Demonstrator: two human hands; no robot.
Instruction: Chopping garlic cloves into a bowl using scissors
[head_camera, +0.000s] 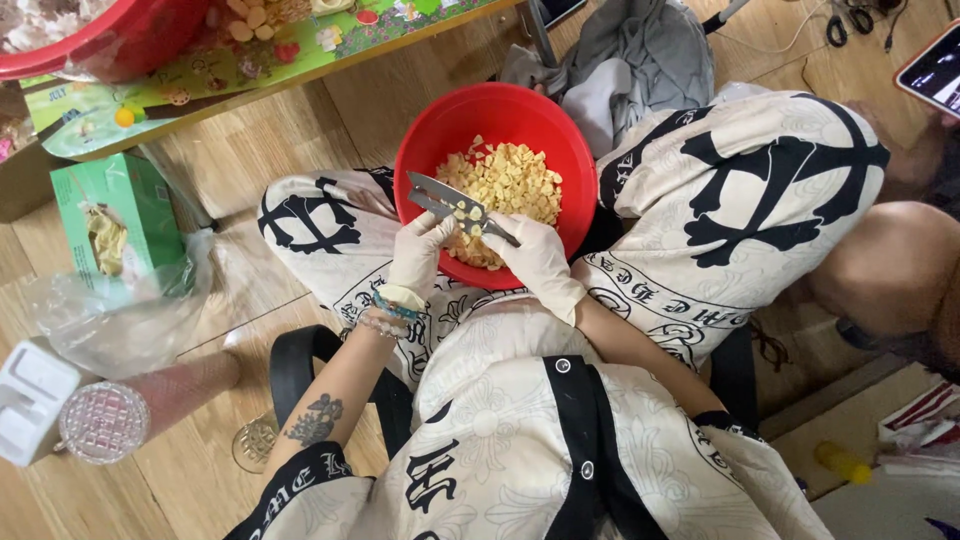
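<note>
Nearest the camera, the person sits in a cream and black patterned outfit, both arms reaching forward over the lap. The left hand (420, 258), in a pale glove with bracelets at the wrist, is closed around something small right under the blade; what it pinches is too small to tell. The right hand (538, 262), also gloved, is closed around the handle of a knife (455, 205), whose blade points left and away, with bits of chopped food stuck to it. Both hands meet at the near rim of a red bowl (430, 130) that rests between the knees. The bowl holds a heap of pale yellow chopped pieces (510, 180), and the knife hangs over its near edge. To the left on the wooden floor (380, 110) lie a clear plastic bag (120, 310) and a green box (120, 215). Farther off, a low table (250, 70) carries a second red basin (110, 40). A grey cloth (640, 55) lies beyond the bowl.
</note>
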